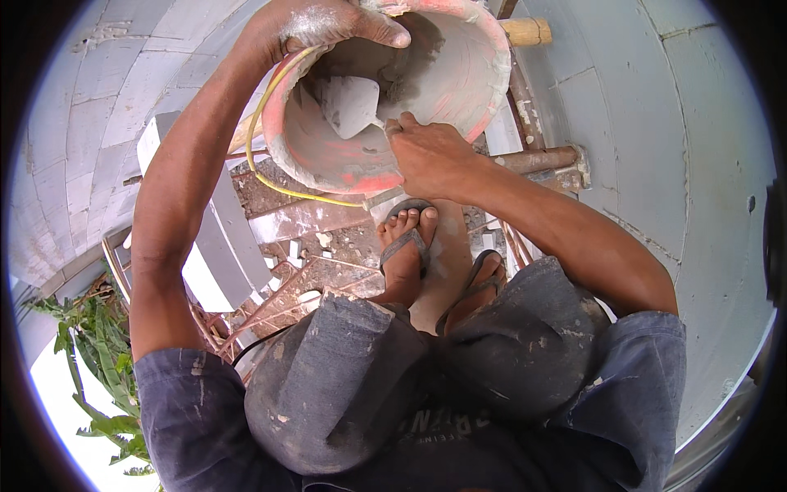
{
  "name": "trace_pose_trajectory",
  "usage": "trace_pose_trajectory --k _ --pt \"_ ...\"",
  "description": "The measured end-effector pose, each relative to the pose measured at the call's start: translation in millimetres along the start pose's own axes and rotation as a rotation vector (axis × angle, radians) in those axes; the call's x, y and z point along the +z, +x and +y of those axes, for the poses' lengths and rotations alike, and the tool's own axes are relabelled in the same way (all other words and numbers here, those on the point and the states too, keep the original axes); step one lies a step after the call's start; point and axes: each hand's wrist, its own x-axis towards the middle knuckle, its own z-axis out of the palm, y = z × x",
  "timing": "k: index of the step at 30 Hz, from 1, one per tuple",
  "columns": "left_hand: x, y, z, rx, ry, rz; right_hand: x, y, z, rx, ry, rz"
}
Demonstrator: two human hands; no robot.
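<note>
A red bucket point(279, 123) coated with grey mortar is tilted, its mouth toward me. My left hand point(324, 23), dusted white, grips its far left rim with the thumb lying over the edge. In my right hand point(433, 156), closed round the handle, is a trowel. The trowel's pale, mortar-smeared blade point(351, 107) is inside the bucket, against the coated wall. Wet grey mortar point(414, 53) lies deeper in. The bucket's yellow handle point(258, 168) hangs down its left side toward my feet.
My sandalled feet point(406, 246) rest on a narrow plank point(447, 262). Below are metal scaffold bars point(270, 299) and rubble. A light block wall point(705, 164) rises at right, another point(106, 107) at left. White blocks point(217, 238) stand left of the plank; wooden poles point(537, 160) jut out right.
</note>
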Motion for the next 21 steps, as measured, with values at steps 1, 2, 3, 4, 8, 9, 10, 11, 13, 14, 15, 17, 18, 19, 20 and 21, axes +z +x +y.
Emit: trace_pose_trajectory --k 1,2,3,4,8,9,10,11,13,14,15,17,18,19,20,21 --pt "1.2 -0.2 -3.7 0.023 -0.004 -0.004 -5.2 -5.4 9.5 0.038 -0.012 -0.08" --pt "1.1 1.7 -3.4 0.053 -0.008 -0.007 -19.3 -10.6 15.0 0.08 -0.029 -0.158" --pt "3.0 0.9 -1.3 0.092 0.029 0.012 -30.9 -10.8 16.2 0.112 -0.036 -0.241" --pt "1.3 2.2 2.9 0.038 0.014 0.037 -44.6 -8.3 14.5 0.099 -0.01 -0.153" --pt "13.6 9.9 14.9 -0.088 -0.054 0.001 -50.1 1.6 19.1 0.151 -0.01 0.031" --pt "12.4 9.8 18.5 -0.055 -0.018 -0.002 -45.9 8.8 21.1 0.162 -0.047 0.064" --pt "11.1 9.2 22.1 -0.02 0.018 -0.004 -30.6 3.3 26.9 0.188 -0.025 0.027" --pt "10.7 13.3 26.0 0.023 0.057 0.004 -10.6 -10.9 42.9 0.224 -0.018 -0.008" --pt "14.0 19.1 25.5 0.075 0.135 0.017 -1.8 -27.6 56.3 0.235 0.008 -0.036" --pt "18.1 19.1 20.0 0.09 0.168 0.009 -12.3 -26.0 47.3 0.239 0.033 0.001" --pt "20.7 19.7 17.0 0.001 0.008 0.012 -34.2 -23.1 33.9 0.245 0.052 0.033" --pt "9.2 -6.3 37.6 -0.075 0.061 -0.004 -66.7 -0.9 -0.2 0.202 0.131 0.071" --pt "11.1 -11.5 44.6 -0.073 0.062 -0.049 -53.7 0.2 6.3 0.166 0.096 0.036" --pt "12.7 -9.1 45.5 -0.043 0.167 -0.005 -32.0 0.1 20.3 0.134 0.05 0.017" --pt "21.1 5.9 40.0 0.024 0.25 0.032 -11.5 -6.2 46.4 0.136 -0.022 -0.008" --pt "26.9 21.3 38.0 0.09 0.33 0.074 5.8 -18.4 72.5 0.128 -0.085 -0.043"
